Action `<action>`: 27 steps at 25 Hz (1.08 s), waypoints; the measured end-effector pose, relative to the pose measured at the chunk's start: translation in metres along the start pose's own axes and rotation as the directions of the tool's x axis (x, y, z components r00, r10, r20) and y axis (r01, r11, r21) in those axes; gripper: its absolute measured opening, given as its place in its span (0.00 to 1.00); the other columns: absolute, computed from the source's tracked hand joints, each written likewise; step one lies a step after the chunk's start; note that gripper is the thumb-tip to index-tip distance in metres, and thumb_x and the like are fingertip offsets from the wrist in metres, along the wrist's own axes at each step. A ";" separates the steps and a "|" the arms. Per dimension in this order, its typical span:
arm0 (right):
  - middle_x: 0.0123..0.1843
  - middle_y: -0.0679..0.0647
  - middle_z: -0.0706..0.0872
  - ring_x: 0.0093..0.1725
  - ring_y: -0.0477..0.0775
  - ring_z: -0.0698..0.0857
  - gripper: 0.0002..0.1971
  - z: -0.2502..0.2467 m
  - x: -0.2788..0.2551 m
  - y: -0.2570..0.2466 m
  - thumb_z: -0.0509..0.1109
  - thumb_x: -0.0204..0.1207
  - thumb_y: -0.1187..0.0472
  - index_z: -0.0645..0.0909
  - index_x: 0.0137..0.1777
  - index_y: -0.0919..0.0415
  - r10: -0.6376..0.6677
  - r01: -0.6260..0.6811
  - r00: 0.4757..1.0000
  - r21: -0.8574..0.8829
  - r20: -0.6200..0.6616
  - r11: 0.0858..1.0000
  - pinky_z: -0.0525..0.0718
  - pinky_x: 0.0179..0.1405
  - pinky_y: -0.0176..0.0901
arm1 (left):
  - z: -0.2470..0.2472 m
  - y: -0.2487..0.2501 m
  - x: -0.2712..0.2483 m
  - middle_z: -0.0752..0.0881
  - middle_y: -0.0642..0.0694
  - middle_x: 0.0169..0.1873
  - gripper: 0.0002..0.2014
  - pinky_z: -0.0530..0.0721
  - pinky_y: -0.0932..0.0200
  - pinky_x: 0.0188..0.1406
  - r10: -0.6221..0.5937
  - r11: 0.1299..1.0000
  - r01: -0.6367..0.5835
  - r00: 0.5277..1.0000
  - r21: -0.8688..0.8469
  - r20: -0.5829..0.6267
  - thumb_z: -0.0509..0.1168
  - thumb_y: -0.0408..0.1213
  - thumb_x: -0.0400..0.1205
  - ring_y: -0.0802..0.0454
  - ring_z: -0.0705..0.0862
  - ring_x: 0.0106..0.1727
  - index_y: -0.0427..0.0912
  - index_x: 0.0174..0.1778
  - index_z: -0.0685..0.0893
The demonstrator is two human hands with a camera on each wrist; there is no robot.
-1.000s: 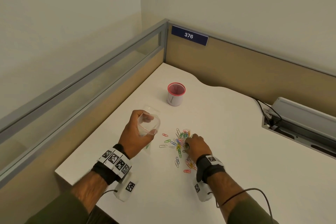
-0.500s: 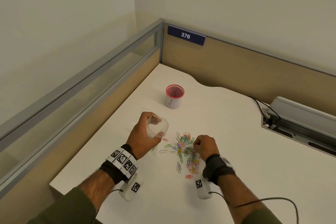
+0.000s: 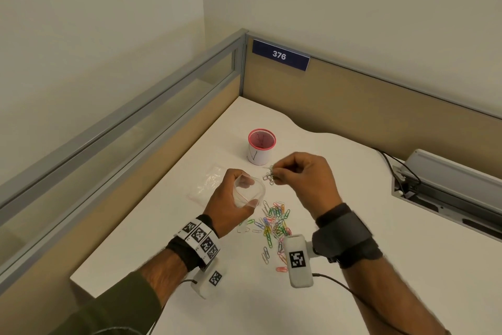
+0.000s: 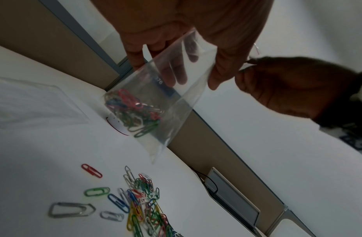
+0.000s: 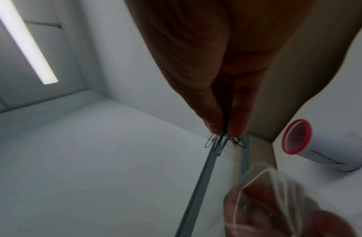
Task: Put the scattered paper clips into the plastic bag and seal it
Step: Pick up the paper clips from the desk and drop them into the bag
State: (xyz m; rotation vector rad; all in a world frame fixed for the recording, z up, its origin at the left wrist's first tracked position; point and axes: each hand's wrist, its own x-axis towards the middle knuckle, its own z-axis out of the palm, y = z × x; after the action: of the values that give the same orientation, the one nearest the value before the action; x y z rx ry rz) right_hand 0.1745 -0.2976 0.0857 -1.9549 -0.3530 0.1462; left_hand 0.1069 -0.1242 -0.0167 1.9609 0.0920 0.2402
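Thumb and fingertips [image 5: 211,123] of the right hand [image 3: 304,179] pinch a small bunch of clips [image 3: 269,177], which dangles just beside and slightly above the mouth of the bag [image 3: 248,192]. The left hand [image 3: 231,205] curls round the bag's top, its fingers [image 4: 176,70] bowing the mouth into a rounded opening while the rest hangs free over the desk [image 3: 380,226].

The bunch appears loosely tangled and is held only by its upper ends, so a clip could slip out before it is over the mouth. The opening is narrow and soft; if the left fingers ease, it may fold shut and the drop would land on the desk. A clip snagged on the red zip strip could later keep the seal from closing.

The bag is clear and thin, with a knot of red, blue and green clips already settled in one bottom corner. A many-coloured pile [image 3: 274,223] lies on the desk below both hands, so much remains to gather. A second flat bag [image 3: 209,181] and a pink-rimmed cup [image 3: 261,147] sit beyond.
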 end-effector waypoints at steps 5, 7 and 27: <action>0.41 0.49 0.89 0.40 0.47 0.86 0.03 0.028 -0.005 -0.014 0.75 0.75 0.59 0.88 0.44 0.57 -0.123 0.181 0.975 -0.343 0.186 0.922 0.88 0.45 0.42 | 0.006 0.011 0.002 0.80 0.62 0.54 0.26 0.84 0.57 0.58 -0.009 1.000 0.008 1.000 0.004 0.027 0.76 0.38 0.75 0.54 0.83 0.60 0.55 0.61 0.68; 0.43 0.49 0.88 0.41 0.48 0.85 0.04 0.030 -0.008 -0.017 0.73 0.76 0.57 0.87 0.46 0.56 -0.150 0.225 0.966 -0.398 0.211 0.889 0.86 0.46 0.42 | 0.006 0.012 0.003 0.81 0.58 0.54 0.26 0.82 0.57 0.59 -0.015 1.000 0.015 0.999 0.008 0.028 0.76 0.37 0.75 0.54 0.83 0.61 0.56 0.61 0.68; 0.63 0.56 0.77 0.65 0.58 0.76 0.16 0.061 0.020 0.173 0.62 0.77 0.68 0.80 0.64 0.59 0.281 0.146 0.892 -0.813 0.355 0.563 0.82 0.61 0.49 | -0.060 -0.006 -0.009 0.85 0.50 0.57 0.26 0.83 0.43 0.66 -0.041 0.995 0.030 0.992 -0.096 -0.122 0.76 0.37 0.70 0.51 0.84 0.64 0.44 0.62 0.73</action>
State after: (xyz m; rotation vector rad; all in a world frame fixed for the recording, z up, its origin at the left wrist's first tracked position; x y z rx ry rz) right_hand 0.2087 -0.3011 -0.0956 -2.8978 -0.7568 0.5921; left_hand 0.0854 -0.0692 -0.0013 1.8483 0.1935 0.3374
